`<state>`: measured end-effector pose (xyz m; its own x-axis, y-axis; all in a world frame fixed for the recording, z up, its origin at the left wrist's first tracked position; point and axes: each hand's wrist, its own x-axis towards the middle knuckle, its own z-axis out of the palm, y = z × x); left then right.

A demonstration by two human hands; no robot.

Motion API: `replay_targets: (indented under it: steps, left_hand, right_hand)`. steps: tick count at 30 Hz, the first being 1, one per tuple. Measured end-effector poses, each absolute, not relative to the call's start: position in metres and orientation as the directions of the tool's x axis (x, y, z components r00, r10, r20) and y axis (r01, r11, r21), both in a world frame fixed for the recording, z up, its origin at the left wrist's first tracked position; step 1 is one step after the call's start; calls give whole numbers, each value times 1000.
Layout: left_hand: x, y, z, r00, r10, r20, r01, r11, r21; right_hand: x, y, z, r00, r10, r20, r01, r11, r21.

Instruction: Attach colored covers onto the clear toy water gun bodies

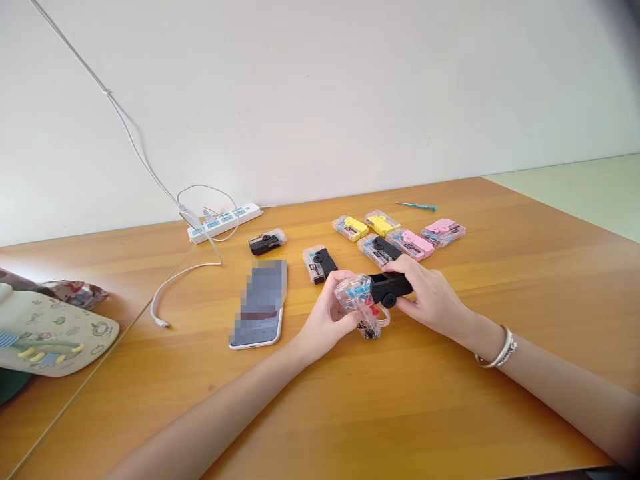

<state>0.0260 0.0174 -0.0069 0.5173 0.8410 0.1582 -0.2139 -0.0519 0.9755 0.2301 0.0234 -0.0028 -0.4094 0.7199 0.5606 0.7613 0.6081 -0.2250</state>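
Between my hands is a small folding toy gun (359, 293) with a clear plastic body, blue inner parts, a red trigger and a black hinged section. My left hand (323, 323) is closed around the clear body, thumb below and fingers above. My right hand (436, 297) grips the black section from the right, with its round black hinge showing under the fingers. The gun is partly unfolded and held just above the table. Just behind it lie two folded black-and-clear toy guns (321, 264), one of them close to my right fingers.
Folded yellow toy guns (353, 228) and pink ones (444, 231) lie behind, near a teal screwdriver (417, 206). Another black one (267, 241) sits left, by a phone (260, 307). A power strip (227, 221) with white cables stands at the wall. A patterned bag (60, 333) is far left.
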Motion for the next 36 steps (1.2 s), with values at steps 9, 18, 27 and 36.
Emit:
replay_targets:
  steps: [9,18,27,36]
  left_hand:
    - [26,20,-8,505,845,174,-214,-72,974]
    - [25,13,-10,500,860,103,-59,-84,995]
    - [32,11,-4,506,846,168,570,-474,671]
    - [28,12,-12,314,893,323,456,-440,774]
  right_hand:
    - [229,23,-6,-358,618,700,674,690,-265]
    - [236,30,-5,-129,701,702,759,525,-385]
    - [232,24,0,-158,793,588,732,494,-470]
    - [223,22,-8,-220,881,419,559,465,-686]
